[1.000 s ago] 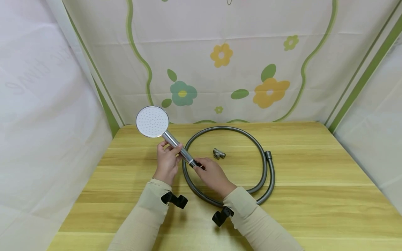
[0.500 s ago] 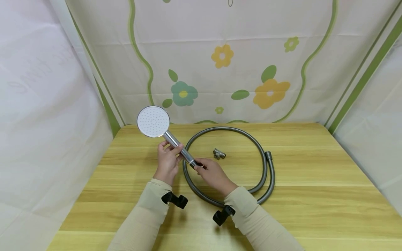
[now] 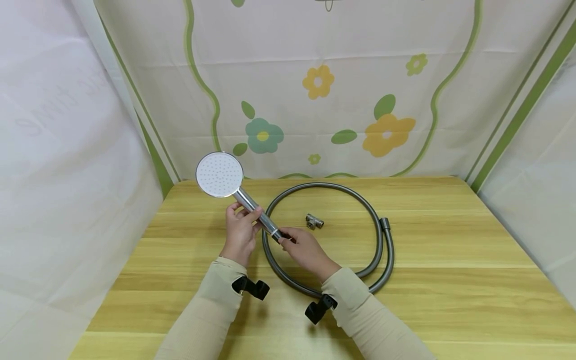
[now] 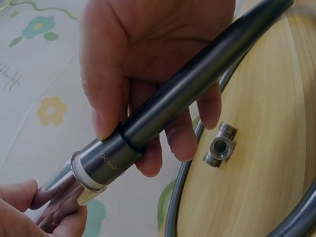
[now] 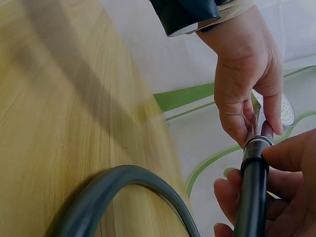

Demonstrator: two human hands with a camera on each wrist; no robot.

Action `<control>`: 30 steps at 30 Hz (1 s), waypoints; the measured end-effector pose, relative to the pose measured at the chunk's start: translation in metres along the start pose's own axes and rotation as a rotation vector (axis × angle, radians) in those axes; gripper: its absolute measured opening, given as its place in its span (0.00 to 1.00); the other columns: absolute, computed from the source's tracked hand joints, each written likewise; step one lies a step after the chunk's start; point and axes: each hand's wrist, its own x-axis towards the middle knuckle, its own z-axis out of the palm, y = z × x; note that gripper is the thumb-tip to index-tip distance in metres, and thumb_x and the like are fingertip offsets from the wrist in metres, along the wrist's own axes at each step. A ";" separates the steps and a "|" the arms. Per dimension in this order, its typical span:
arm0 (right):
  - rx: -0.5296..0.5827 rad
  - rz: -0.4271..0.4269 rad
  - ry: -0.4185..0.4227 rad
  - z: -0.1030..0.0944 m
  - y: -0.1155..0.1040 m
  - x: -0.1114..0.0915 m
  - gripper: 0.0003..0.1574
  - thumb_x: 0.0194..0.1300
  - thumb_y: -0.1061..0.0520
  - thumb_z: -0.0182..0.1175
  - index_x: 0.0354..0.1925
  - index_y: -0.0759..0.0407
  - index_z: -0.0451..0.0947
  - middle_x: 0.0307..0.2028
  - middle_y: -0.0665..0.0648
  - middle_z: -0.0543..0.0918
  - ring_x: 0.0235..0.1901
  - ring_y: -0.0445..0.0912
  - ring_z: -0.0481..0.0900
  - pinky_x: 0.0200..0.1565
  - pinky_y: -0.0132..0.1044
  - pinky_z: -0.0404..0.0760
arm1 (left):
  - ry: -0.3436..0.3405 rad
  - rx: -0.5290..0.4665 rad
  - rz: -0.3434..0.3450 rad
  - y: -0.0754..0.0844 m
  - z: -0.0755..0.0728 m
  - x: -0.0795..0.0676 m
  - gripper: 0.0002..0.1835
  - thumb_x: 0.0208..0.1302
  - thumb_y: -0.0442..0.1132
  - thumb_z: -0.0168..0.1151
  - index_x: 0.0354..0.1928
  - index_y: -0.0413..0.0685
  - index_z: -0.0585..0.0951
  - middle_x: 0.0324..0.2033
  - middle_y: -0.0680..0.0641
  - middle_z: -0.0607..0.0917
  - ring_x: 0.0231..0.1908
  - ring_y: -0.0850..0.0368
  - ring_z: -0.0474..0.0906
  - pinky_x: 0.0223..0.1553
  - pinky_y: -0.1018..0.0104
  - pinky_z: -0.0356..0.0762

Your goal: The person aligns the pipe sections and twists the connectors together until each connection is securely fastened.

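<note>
My left hand (image 3: 240, 231) grips the chrome handle of a round hand shower (image 3: 219, 174), its white, dotted spray face turned up toward the head camera. At the handle's lower end, my right hand (image 3: 308, 252) pinches the dark connector (image 4: 109, 157) of a grey shower hose (image 3: 320, 185). In the left wrist view, a thin white ring (image 4: 88, 173) shows between connector and chrome handle. The thumb presses on the connector's near side, while the other fingers curl beneath it. Both hands hold the joined parts above the table.
The hose loops across the wooden table (image 3: 450, 300), its other end fitting (image 3: 384, 223) lying on the right. Inside the loop sits a small metal tee fitting (image 3: 314, 221). A flower-printed cloth (image 3: 270, 45) rises behind the table, with white cloth at both sides.
</note>
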 end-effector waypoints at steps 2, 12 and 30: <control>-0.015 -0.003 0.006 0.000 -0.001 0.000 0.21 0.73 0.54 0.52 0.60 0.59 0.76 0.42 0.57 0.83 0.33 0.45 0.74 0.32 0.36 0.74 | 0.002 -0.003 0.001 0.000 0.000 0.000 0.28 0.64 0.23 0.58 0.60 0.47 0.58 0.43 0.45 0.73 0.42 0.52 0.78 0.40 0.64 0.79; -0.046 -0.013 0.026 -0.002 -0.004 -0.002 0.22 0.72 0.53 0.52 0.59 0.59 0.76 0.44 0.55 0.82 0.35 0.45 0.75 0.33 0.37 0.75 | 0.009 -0.003 0.007 0.000 0.001 0.000 0.27 0.64 0.23 0.57 0.60 0.47 0.59 0.42 0.45 0.73 0.36 0.57 0.79 0.37 0.66 0.80; -0.214 -0.126 0.118 -0.002 -0.001 -0.007 0.35 0.62 0.51 0.67 0.64 0.60 0.71 0.50 0.57 0.78 0.46 0.49 0.79 0.43 0.42 0.81 | 0.006 0.000 0.009 0.001 0.004 -0.003 0.28 0.64 0.23 0.57 0.61 0.47 0.58 0.42 0.45 0.73 0.35 0.58 0.79 0.39 0.65 0.81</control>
